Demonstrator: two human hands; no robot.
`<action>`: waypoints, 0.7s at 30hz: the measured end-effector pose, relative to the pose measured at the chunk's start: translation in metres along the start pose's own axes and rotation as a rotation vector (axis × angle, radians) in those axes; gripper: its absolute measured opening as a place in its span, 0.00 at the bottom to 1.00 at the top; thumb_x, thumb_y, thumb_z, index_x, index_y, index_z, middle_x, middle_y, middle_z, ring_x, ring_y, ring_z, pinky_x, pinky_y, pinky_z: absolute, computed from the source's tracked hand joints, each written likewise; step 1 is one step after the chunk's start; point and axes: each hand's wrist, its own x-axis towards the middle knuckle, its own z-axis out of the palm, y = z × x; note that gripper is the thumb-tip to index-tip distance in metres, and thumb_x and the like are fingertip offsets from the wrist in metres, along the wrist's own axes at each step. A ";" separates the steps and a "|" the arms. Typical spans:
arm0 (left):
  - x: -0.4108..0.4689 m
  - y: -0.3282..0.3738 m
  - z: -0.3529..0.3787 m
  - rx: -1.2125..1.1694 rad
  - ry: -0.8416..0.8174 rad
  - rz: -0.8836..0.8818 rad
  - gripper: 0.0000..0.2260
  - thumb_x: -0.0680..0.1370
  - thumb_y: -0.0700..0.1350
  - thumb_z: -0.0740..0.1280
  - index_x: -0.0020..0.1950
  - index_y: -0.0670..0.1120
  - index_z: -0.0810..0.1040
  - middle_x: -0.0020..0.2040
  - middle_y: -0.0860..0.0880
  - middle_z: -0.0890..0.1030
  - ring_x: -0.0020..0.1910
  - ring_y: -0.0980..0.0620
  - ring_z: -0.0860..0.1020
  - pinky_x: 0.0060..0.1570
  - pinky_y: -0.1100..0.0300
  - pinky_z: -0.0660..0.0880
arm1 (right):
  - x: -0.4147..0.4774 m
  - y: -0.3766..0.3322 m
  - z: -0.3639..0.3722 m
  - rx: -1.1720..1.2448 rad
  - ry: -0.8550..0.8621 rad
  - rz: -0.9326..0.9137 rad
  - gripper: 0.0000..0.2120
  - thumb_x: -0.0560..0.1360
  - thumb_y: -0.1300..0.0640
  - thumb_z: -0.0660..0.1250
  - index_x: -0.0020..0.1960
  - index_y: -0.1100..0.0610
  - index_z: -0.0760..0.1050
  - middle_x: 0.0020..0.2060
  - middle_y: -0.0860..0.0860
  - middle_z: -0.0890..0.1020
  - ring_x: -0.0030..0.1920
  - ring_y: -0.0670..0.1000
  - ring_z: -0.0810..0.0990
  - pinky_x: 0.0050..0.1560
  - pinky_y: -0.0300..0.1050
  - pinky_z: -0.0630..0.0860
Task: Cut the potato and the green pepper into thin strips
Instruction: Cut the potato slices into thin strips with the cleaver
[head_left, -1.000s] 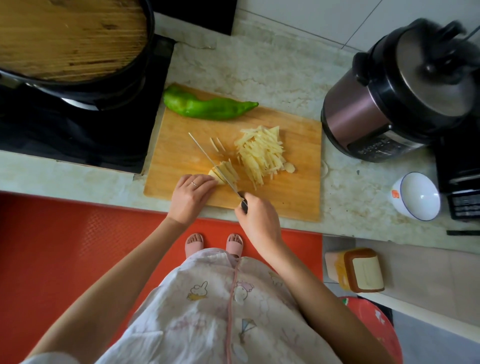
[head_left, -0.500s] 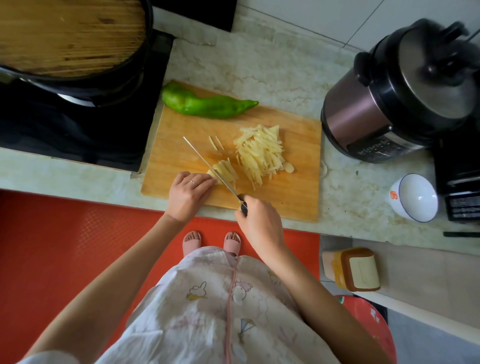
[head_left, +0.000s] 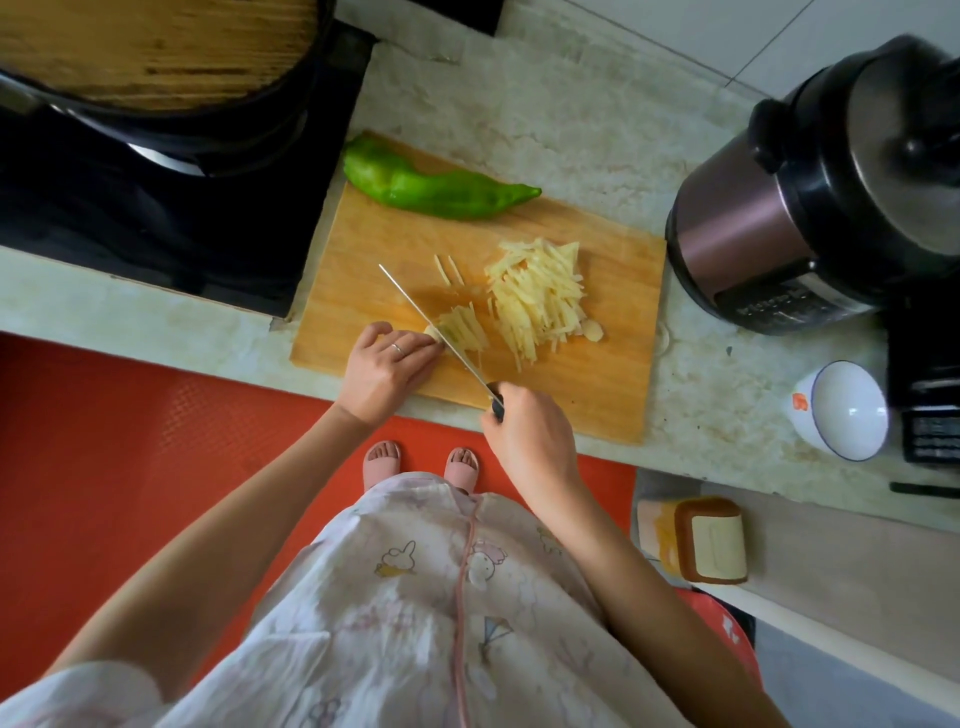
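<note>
A wooden cutting board (head_left: 597, 384) lies on the counter. On it a whole green pepper (head_left: 431, 189) rests along the far edge. A pile of potato strips (head_left: 537, 299) sits mid-board, with a smaller fan of fresh strips (head_left: 465, 327) beside it. My left hand (head_left: 384, 371) holds down the last bit of potato (head_left: 432, 331) with curled fingers, mostly hiding it. My right hand (head_left: 527, 441) grips the knife (head_left: 436, 332) handle, and the blade stands edge-down against the left fingertips.
A black stove with a wooden-lidded pot (head_left: 150, 52) is at the left. An electric cooker (head_left: 831, 192) stands at the right, with a white bowl (head_left: 844, 410) nearer me. A small yellow and brown box (head_left: 696, 540) sits on a lower ledge.
The knife has worked leftward through the potato; the uncut bit under my left hand is smaller and the fan of fresh strips is wider. Both hands shifted slightly left.
</note>
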 end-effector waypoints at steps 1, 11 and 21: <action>-0.001 -0.001 0.000 0.000 -0.007 -0.006 0.05 0.78 0.41 0.69 0.48 0.42 0.83 0.48 0.46 0.84 0.44 0.49 0.82 0.47 0.53 0.68 | 0.002 -0.002 0.003 0.005 -0.010 0.008 0.12 0.77 0.60 0.61 0.36 0.54 0.64 0.28 0.47 0.69 0.32 0.53 0.72 0.30 0.42 0.63; -0.003 -0.002 -0.002 -0.001 -0.043 -0.022 0.06 0.79 0.42 0.67 0.49 0.43 0.84 0.48 0.48 0.84 0.44 0.49 0.83 0.49 0.53 0.68 | 0.008 -0.001 0.009 0.068 0.026 -0.044 0.18 0.76 0.60 0.60 0.31 0.51 0.58 0.24 0.45 0.64 0.24 0.48 0.64 0.24 0.40 0.55; -0.005 -0.002 0.000 0.007 -0.006 -0.037 0.06 0.78 0.42 0.67 0.47 0.44 0.85 0.48 0.48 0.85 0.40 0.50 0.82 0.49 0.54 0.67 | 0.003 0.006 0.008 0.014 0.012 -0.044 0.10 0.76 0.59 0.60 0.37 0.57 0.67 0.24 0.45 0.65 0.27 0.52 0.68 0.25 0.40 0.57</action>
